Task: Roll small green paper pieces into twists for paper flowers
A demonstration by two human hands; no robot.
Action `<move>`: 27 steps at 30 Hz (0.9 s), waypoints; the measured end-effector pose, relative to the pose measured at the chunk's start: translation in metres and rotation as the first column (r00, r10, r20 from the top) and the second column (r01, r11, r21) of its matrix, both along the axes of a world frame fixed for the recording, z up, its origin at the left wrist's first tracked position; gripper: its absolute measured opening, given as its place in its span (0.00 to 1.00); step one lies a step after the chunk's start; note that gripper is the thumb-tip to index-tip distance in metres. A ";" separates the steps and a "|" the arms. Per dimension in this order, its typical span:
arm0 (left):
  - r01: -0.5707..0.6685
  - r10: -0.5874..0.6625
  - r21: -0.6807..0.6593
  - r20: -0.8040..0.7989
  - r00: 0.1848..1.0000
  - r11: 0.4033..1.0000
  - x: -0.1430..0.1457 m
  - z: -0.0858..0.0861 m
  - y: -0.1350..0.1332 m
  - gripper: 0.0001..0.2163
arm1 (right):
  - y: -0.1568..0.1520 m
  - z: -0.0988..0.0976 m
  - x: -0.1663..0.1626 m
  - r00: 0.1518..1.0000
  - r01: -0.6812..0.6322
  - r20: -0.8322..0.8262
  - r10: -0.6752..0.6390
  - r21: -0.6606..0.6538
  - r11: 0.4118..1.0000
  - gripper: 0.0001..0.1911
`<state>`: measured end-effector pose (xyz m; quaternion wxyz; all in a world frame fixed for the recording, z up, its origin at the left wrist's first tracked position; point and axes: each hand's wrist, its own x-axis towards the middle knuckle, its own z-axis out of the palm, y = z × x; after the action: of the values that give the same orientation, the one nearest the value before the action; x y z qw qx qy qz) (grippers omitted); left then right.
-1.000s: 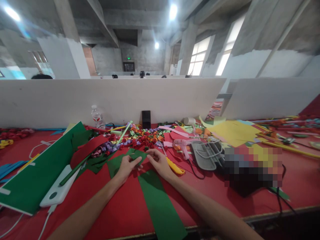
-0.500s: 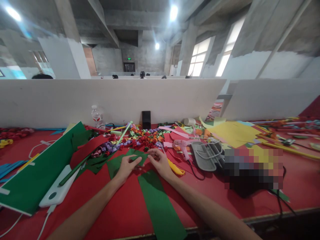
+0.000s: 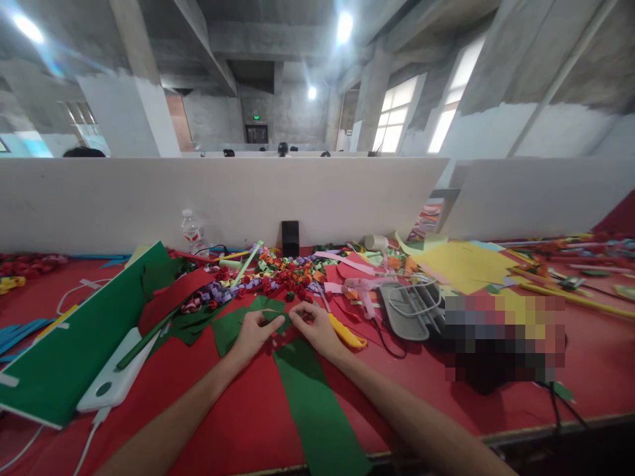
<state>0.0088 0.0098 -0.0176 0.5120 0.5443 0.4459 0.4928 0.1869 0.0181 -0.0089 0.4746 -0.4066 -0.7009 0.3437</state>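
Two bare forearms reach in from the near edge of the desk (image 3: pixel 391 354), slanting toward each other until the hands nearly meet at the middle. Both wrists are low, with the fingers curled inward and thumbs forward. The left hand (image 3: pixel 258 334) pinches one small green paper piece (image 3: pixel 276 314) between thumb and forefinger. The right hand (image 3: pixel 315 327) has its thumb and forefinger drawn together just beside that piece; whether they grip it, I cannot tell. So the piece sits between the two hands, above one green sheet (image 3: pixel 227 328) that lies partly behind the left hand.

One long green strip (image 3: pixel 320 406) runs from below the fingertips to the near edge. Just beyond the right wrist lies one yellow-handled tool (image 3: pixel 347 332); farther right are one pink glue gun (image 3: pixel 361 291) and one grey tray (image 3: pixel 404 311) with a white cable (image 3: pixel 414 307) looped over it. On the left are one white power strip (image 3: pixel 116 373), one dark green rod (image 3: pixel 146 340) across it, and one leaning green board (image 3: pixel 82 340). Behind the hands, curled paper pieces (image 3: pixel 297 287) pile up, too many to count. One clear bottle (image 3: pixel 192 231) and one black upright block (image 3: pixel 290 238) stand by the white partition (image 3: pixel 223 185).
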 end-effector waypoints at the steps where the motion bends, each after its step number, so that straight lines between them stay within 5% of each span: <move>1: -0.014 0.014 0.007 0.000 1.000 1.000 -0.001 -0.001 0.001 0.18 | 0.000 0.000 0.000 1.000 0.001 0.008 -0.001 0.002 1.000 0.13; 6: -0.070 0.071 0.062 -0.019 0.997 0.996 -0.004 -0.003 0.004 0.21 | -0.004 0.003 -0.002 0.998 -0.038 0.056 0.036 0.030 0.999 0.11; 20: 0.013 0.049 0.229 -0.265 0.963 0.973 -0.005 -0.003 0.005 0.18 | -0.006 0.014 0.000 0.966 -0.076 0.255 0.041 0.131 0.988 0.10; 23: 0.026 0.098 0.305 -0.382 0.919 0.952 -0.005 0.006 0.009 0.12 | -0.012 0.026 0.025 0.862 0.005 0.493 -0.115 0.220 0.976 0.09; 27: 0.103 0.061 0.266 -0.542 0.838 0.959 0.005 0.014 0.018 0.17 | -0.025 0.032 0.064 0.515 0.183 0.783 -0.349 0.297 0.937 0.13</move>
<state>0.0134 0.0274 -0.0039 0.2858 0.7344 0.4915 0.3706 0.2509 -0.0065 0.0228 0.1717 -0.5783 -0.7971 -0.0278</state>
